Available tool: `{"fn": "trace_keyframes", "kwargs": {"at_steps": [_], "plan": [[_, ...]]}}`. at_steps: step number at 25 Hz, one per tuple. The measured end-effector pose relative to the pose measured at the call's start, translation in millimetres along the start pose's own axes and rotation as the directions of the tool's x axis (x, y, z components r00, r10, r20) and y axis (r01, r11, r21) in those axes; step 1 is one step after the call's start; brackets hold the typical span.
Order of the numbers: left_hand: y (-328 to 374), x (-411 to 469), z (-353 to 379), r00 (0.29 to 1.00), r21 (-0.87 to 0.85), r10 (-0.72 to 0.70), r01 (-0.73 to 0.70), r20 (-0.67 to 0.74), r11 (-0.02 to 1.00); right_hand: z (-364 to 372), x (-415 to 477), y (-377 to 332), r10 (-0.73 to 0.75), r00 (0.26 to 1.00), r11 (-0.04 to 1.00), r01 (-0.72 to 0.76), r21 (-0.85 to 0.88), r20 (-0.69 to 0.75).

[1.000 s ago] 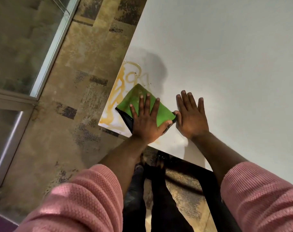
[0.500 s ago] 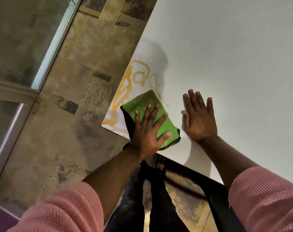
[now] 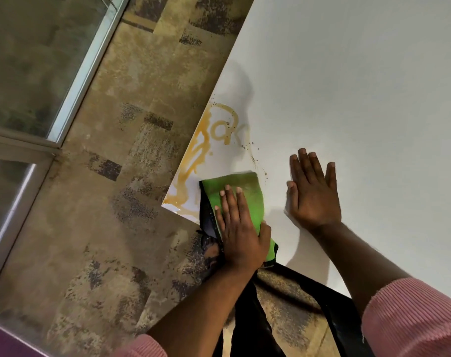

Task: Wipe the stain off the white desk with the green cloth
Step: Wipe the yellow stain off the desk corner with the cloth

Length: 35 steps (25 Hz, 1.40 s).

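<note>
Left hand (image 3: 241, 233) flat, pressing folded green cloth (image 3: 241, 195) at white desk's (image 3: 361, 99) near edge; orange-brown smeared stain (image 3: 206, 150) far-left of it. Right hand (image 3: 313, 191) open, palm down.

White desk (image 3: 361, 86) — stain (image 3: 201, 150), green cloth (image 3: 241, 195)

The desk (image 3: 361, 99) is plain white, with a grey shadow near its left edge; the stain (image 3: 201, 155) on it is orange-yellow, drawn in loops and streaks, with dark brown specks scattered round it; the cloth (image 3: 241, 199) is bright green, browned along its far edge, with a black border and a dark underside; the sleeves (image 3: 412, 320) are pink and ribbed; the carpet (image 3: 111, 202) is mottled tan and ochre, patterned with dark brown-purple blocks; the window frame (image 3: 87, 68) is pale silver-grey.
</note>
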<state>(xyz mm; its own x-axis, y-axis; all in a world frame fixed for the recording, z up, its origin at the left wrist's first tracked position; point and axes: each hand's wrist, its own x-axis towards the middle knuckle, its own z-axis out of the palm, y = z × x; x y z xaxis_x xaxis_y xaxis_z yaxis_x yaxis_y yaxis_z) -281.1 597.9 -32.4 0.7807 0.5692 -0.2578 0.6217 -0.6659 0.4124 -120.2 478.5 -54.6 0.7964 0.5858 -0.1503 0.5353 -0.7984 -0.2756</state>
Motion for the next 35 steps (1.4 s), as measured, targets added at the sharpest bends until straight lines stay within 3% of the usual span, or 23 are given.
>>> {"fn": "trace_keyframes", "kwargs": {"at_steps": [1,3,5,12,18,24,31,35], "plan": [[-8.2,-2.7,0.2,0.984,0.036,0.170,-0.172,0.052,0.985,-0.4,0.4,-0.2,0.003,1.000,1.000,-0.003,0.004,-0.001],[-24.8,-7.1,-1.0,0.862,0.102,0.466,-0.491,0.199,0.865,-1.4,0.5,0.2,0.004,1.000,1.000,-0.004,0.004,0.001],[-33.5,-3.4,-1.4,0.786,0.149,0.558,-0.605,0.264,0.782,-2.4,0.8,1.0,-0.008,1.000,1.000,0.008,-0.003,-0.006],[-27.8,47.5,-13.7,0.807,0.130,0.547,-0.580,0.224,0.804,-3.4,1.4,-0.9,-0.021,0.998,1.000,0.021,-0.011,-0.051],[1.2,86.0,-15.1,0.910,0.135,0.400,-0.412,0.107,0.901,-3.5,0.7,-3.5,-0.012,0.999,1.000,0.011,-0.013,-0.049],[-13.8,30.7,-0.6,0.843,0.100,0.513,-0.531,0.160,0.842,0.8,-0.7,4.3,-0.034,0.999,0.998,0.035,-0.054,0.018],[12.5,122.1,-20.3,0.899,0.150,0.416,-0.433,0.135,0.889,7.4,-2.0,1.5,-0.005,0.999,0.999,0.003,-0.038,-0.044],[11.2,104.7,-24.7,0.937,0.157,0.326,-0.342,0.124,0.926,1.7,12.8,-14.8,0.056,0.997,0.998,-0.054,0.036,-0.061]]}}
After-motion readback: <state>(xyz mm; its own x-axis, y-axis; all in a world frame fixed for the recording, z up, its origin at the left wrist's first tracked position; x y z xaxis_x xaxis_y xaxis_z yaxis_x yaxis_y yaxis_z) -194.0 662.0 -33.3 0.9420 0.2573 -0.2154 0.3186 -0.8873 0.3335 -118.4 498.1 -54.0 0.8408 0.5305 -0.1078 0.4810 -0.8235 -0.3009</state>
